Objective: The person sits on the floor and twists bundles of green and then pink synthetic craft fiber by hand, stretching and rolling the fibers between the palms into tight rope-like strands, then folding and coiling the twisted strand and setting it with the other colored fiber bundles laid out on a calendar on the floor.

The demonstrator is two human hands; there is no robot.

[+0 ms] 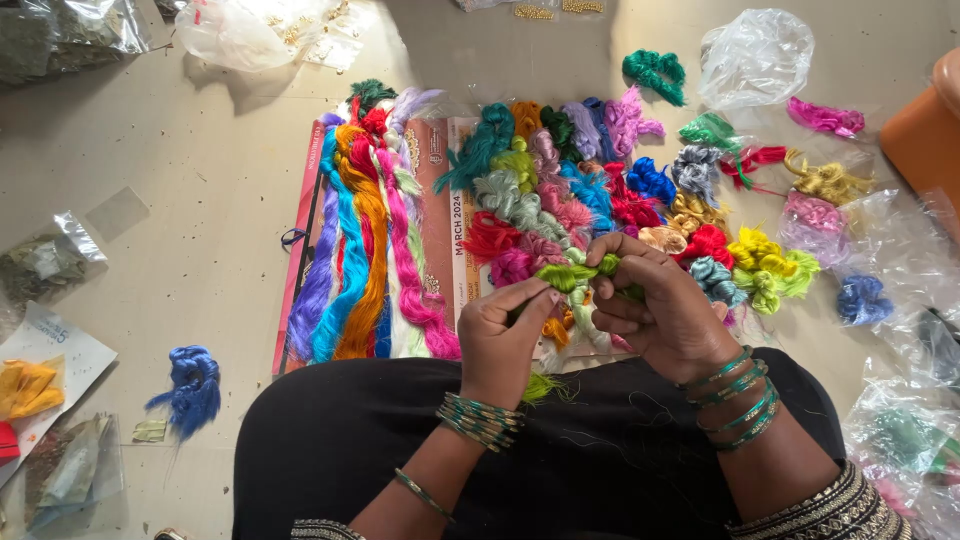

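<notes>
My left hand (pixel 505 335) and my right hand (pixel 655 305) both grip a lime-green bundle of silk thread (pixel 572 275), stretched between them just above my lap. A tuft of the same green thread (pixel 545 387) hangs below my left wrist. Both wrists wear green bangles. Right behind my hands lies a heap of small thread bundles (pixel 570 190) in many colours, resting on a calendar sheet (pixel 462 215). To the left of it lie long skeins (pixel 365 240) in purple, blue, orange, red and pink, laid side by side.
A blue thread bundle (pixel 190 388) lies alone on the floor at left. Clear plastic bags (pixel 755 55) and packets (pixel 45 265) are scattered around. More bundles, pink (pixel 825 118), teal (pixel 655 72) and yellow (pixel 762 255), lie at the right. An orange container (pixel 925 135) stands at the right edge.
</notes>
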